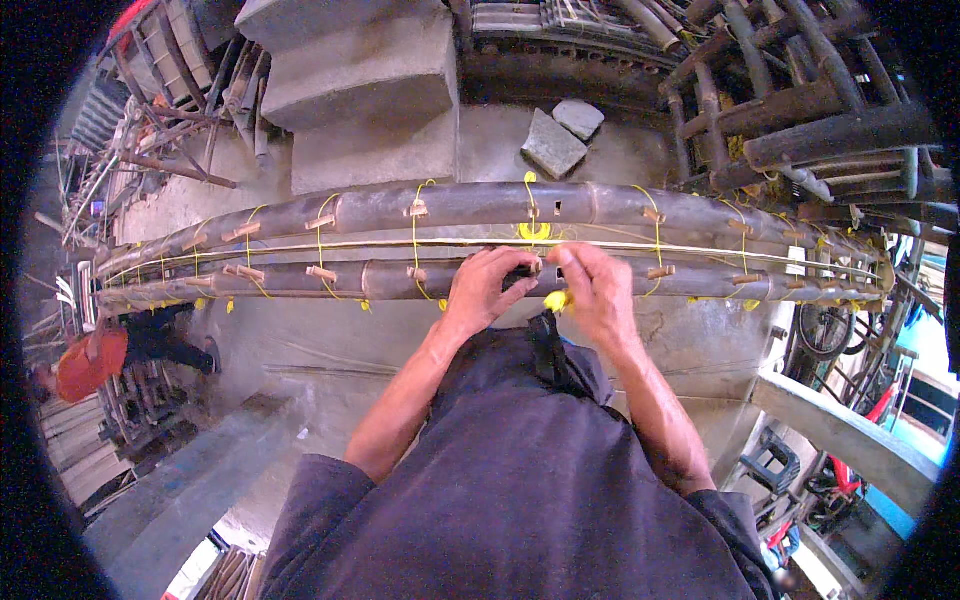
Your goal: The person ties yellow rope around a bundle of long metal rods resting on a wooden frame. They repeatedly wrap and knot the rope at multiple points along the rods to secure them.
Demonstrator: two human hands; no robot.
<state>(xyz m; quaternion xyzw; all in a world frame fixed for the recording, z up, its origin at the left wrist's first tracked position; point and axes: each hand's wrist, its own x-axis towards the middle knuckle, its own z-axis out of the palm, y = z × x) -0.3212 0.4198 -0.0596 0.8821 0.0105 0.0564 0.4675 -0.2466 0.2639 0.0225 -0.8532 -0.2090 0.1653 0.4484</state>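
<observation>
Two dark bamboo poles run side by side across my front, the far pole (480,203) and the near pole (400,278). Wooden pegs (322,273) stick out of both, and loops of yellow string (415,240) cross between them. Pale thin strips (350,242) lie lengthwise in the gap. My left hand (487,288) rests on the near pole, fingers curled around something hidden beside a small peg. My right hand (600,290) is closed next to it, with a bunched yellow string (556,300) at its fingers. Another yellow string bundle (535,231) hangs at the far pole.
Concrete steps (350,75) rise beyond the poles, with two stone blocks (553,143) on the floor. Stacked bamboo frames (790,90) stand far right. A person in an orange top (90,365) bends at the left. A bicycle wheel (826,328) and a low wall (850,430) are at right.
</observation>
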